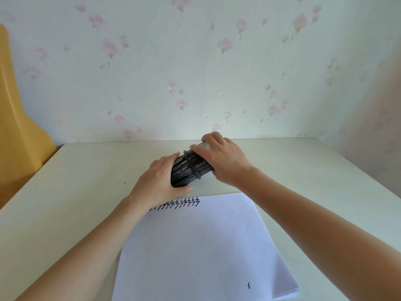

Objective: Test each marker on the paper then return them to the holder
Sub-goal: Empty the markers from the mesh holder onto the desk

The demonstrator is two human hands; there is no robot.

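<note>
Head camera view: a person's two bare hands meet over a black mesh holder (204,146) that lies tipped on its side on a pale table (86,170), just beyond the far edge of a white sheet of paper (191,246). A bundle of black markers (186,172) sticks out of the holder's mouth toward the left. The left hand (158,181) is wrapped round the exposed ends of the markers, thumb underneath near the paper's edge and fingers curled over the top. The right hand (225,161) grips the holder's mesh body, fingers curled over its upper side; the holder's base appears hidden behind this hand, so how far it is lifted off the table cannot be told. A row of short black zigzag marks (182,203) runs along the paper's far edge, partly covered by the left wrist, and one small black mark (248,285) sits alone near the paper's near right corner. Behind the table stands a wall with pale pink floral wallpaper (195,61), and a yellow chair back (17,127) shows at far left.
</note>
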